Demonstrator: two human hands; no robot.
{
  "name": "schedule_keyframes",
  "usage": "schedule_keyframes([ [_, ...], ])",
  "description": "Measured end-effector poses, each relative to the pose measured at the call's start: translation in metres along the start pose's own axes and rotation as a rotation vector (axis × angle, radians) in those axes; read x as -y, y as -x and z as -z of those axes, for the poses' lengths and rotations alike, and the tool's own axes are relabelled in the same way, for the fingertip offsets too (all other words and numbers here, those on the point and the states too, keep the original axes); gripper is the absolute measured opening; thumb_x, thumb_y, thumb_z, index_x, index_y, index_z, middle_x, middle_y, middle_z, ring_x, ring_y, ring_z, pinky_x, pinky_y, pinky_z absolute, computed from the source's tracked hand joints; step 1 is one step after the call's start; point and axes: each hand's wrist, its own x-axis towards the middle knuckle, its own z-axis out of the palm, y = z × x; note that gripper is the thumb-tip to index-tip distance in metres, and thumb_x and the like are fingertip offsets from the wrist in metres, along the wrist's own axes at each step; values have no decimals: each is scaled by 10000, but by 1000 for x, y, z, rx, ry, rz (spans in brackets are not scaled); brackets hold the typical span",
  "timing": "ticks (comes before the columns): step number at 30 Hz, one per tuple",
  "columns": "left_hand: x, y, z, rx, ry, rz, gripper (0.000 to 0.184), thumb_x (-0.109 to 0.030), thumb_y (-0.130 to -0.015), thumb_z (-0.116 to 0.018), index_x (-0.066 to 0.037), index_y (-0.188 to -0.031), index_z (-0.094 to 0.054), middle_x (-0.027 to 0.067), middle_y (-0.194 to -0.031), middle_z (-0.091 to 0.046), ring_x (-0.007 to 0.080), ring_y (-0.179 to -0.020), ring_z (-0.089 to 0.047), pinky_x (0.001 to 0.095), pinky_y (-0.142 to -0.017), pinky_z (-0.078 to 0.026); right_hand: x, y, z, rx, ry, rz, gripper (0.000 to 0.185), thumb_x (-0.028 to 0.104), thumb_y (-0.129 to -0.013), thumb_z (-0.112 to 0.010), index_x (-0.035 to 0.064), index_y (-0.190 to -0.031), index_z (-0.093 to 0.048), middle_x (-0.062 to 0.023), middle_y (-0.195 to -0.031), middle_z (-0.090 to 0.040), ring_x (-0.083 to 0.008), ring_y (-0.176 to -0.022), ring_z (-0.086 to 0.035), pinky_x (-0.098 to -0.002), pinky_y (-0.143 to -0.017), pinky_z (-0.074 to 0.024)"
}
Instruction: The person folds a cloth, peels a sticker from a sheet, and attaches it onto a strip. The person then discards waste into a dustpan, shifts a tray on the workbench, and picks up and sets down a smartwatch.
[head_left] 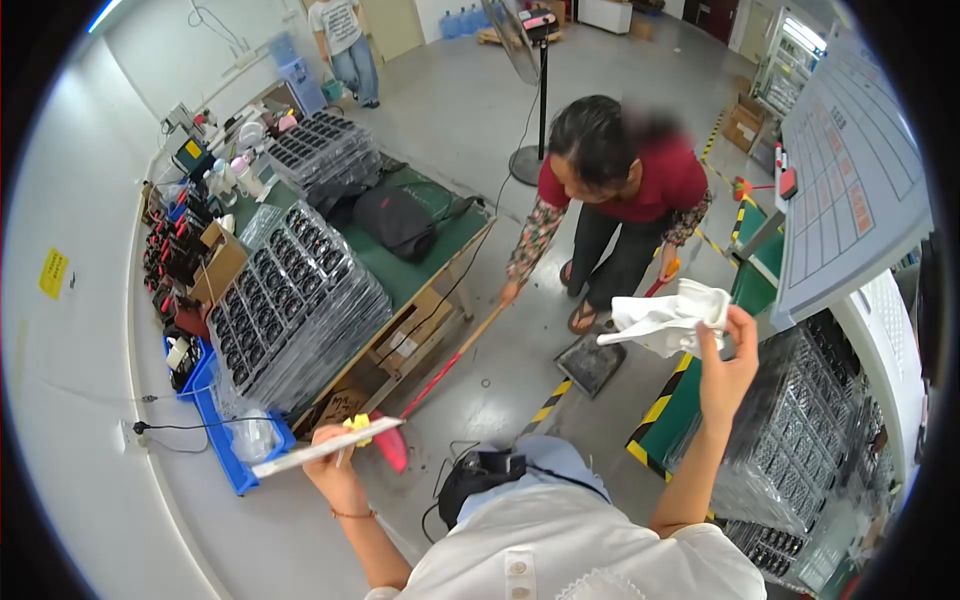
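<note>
My left hand [338, 476] is closed round a flat white board [318, 450], seen nearly edge-on, with a small yellow piece [357, 424] by its upper side. My right hand [728, 362] is raised on the right and pinches a crumpled white cloth [672, 316], which spreads out to the left of the fingers. Below and between my hands show my white top and a black pouch at my waist.
A co-worker [625, 180] in a red top holds a broom [450, 365] and a dustpan [590, 362] ahead. On the left, a green table [425, 270] bears stacked trays [290, 300]. More wrapped trays [770, 430] and a whiteboard [850, 180] stand right.
</note>
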Motion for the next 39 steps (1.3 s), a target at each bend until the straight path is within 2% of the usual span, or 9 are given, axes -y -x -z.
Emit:
schedule_keyframes([
  [10,5,-56,7,-21,55,81,104,64,-656,-632,8,-737,-597,56,-796,-549,131,-730,-525,232,-666,-435,-3,6,-18,-17,19,-88,256,54,-740,-630,-14,-965,-529,-37,-852,-572,-85,-806,-514,-205,-749,-385],
  [16,15,-65,27,-74,-23,53,32,12,-702,-584,-14,-710,-567,17,-735,-522,76,-642,-469,180,-528,-353,-11,4,-50,19,74,-47,237,67,-760,-613,-11,-964,-525,-26,-859,-569,-86,-803,-509,-203,-733,-386],
  [20,20,-66,31,-90,-24,49,98,69,-674,-621,-1,-735,-588,42,-771,-552,126,-706,-542,227,-640,-464,-1,7,-79,69,105,-19,218,84,-753,-615,-4,-937,-539,-17,-839,-560,-92,-795,-502,-217,-732,-387],
  [25,24,-75,28,-78,-4,138,105,91,-680,-612,6,-742,-603,41,-796,-555,120,-717,-547,219,-641,-466,-7,2,-106,89,135,-33,236,91,-725,-627,-16,-921,-551,-70,-851,-558,-156,-796,-522,-268,-746,-395],
  [30,17,-94,-9,-68,1,134,85,36,-676,-645,-11,-732,-602,37,-786,-568,114,-719,-530,223,-666,-424,-29,-25,-120,114,134,-36,233,100,-725,-620,-10,-919,-553,-88,-844,-559,-168,-795,-524,-273,-739,-395],
  [32,23,-103,-31,-68,-27,83,103,93,-694,-598,4,-745,-608,40,-805,-558,111,-728,-544,209,-639,-459,-43,-47,-122,87,134,-68,238,102,-725,-620,-13,-921,-551,-93,-852,-565,-179,-798,-525,-285,-738,-398],
  [34,34,-112,-58,-79,1,113,101,90,-697,-593,1,-742,-606,39,-805,-558,111,-738,-541,211,-663,-452,-67,-72,-121,32,182,-26,201,85,-740,-605,-3,-915,-560,-38,-831,-571,-125,-802,-506,-252,-747,-396],
  [35,30,-116,-80,-55,-50,60,96,84,-698,-594,-2,-741,-600,38,-806,-556,113,-745,-538,219,-689,-447,-76,-85,-117,28,205,-40,231,86,-719,-615,4,-929,-564,-113,-858,-570,-214,-822,-540,-299,-769,-404],
  [39,28,-133,-162,87,-44,90,86,64,-695,-608,0,-750,-594,38,-803,-550,115,-733,-527,230,-690,-440,-111,-131,-96,-74,302,-79,206,106,-709,-616,24,-893,-575,-130,-814,-576,-261,-781,-548,-325,-705,-422],
])
